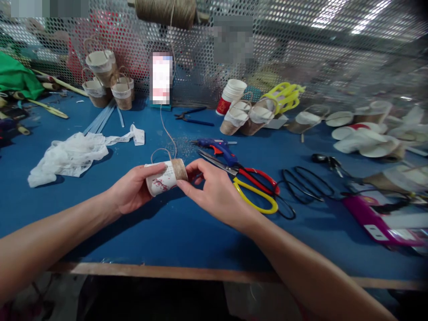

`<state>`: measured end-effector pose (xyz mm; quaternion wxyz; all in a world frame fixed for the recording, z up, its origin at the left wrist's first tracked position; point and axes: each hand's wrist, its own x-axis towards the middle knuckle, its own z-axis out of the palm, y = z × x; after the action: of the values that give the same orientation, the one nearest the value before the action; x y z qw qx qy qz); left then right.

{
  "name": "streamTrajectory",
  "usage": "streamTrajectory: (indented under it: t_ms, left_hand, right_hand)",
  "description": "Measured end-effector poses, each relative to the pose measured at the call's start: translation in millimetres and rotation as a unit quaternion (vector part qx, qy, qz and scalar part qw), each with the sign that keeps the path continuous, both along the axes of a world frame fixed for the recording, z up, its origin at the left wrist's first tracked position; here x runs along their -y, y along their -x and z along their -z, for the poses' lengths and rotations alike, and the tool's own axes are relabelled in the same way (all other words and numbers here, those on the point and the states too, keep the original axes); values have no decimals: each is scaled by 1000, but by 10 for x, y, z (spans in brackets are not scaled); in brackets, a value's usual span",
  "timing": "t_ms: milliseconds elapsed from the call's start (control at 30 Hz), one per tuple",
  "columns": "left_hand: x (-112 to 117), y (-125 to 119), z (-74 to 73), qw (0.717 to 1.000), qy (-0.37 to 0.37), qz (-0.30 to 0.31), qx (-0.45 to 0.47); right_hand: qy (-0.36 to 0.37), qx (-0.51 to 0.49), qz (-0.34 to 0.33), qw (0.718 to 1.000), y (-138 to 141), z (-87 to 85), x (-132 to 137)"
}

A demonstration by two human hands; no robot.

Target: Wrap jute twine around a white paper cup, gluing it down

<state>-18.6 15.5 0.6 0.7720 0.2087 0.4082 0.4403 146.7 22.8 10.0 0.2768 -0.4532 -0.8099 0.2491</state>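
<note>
A small paper cup [163,178] is in the middle of the scene, held up over the blue table [200,240]. It lies on its side. Its long way goes left to right, with a bit of a slant: the wide end points left and a little near, and the thin end points right and a little far. Brown twine [179,170] goes round and round the thin end. The white part has a red flower picture on it.

The left hand [133,189] holds the wide end, with its thumb on top. The right hand [209,185] has a small, narrow pinch on the twine end, with the thumb on the near side.

A thin strand [166,132] comes to the cup from the far side, where a big twine spool [167,12] hangs. Just right of the right hand are scissors [219,162], with a blue glue gun [219,147] on their far side. White lace [73,156] sits in a heap to the left.
</note>
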Motion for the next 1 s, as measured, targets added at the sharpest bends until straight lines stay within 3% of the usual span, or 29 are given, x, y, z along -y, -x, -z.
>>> streamTrajectory:
  t_ms: [400, 600, 833, 933, 1000]
  left_hand:
    - [1, -7, 4, 1000, -7, 14, 17]
    - [-30, 21, -27, 999, 34, -3, 33]
    - [-57, 43, -13, 999, 38, 0, 26]
    - [-36, 37, 13, 1000, -3, 4, 7]
    - [-6, 43, 41, 997, -73, 14, -14]
  right_hand:
    - [14, -9, 11, 1000, 3, -10, 12]
    - [60, -71, -36, 995, -48, -54, -27]
    - [-31, -4, -22, 999, -8, 8, -3]
    - [-9, -21, -22, 999, -8, -18, 4]
    - [49, -62, -38, 996, -32, -52, -19]
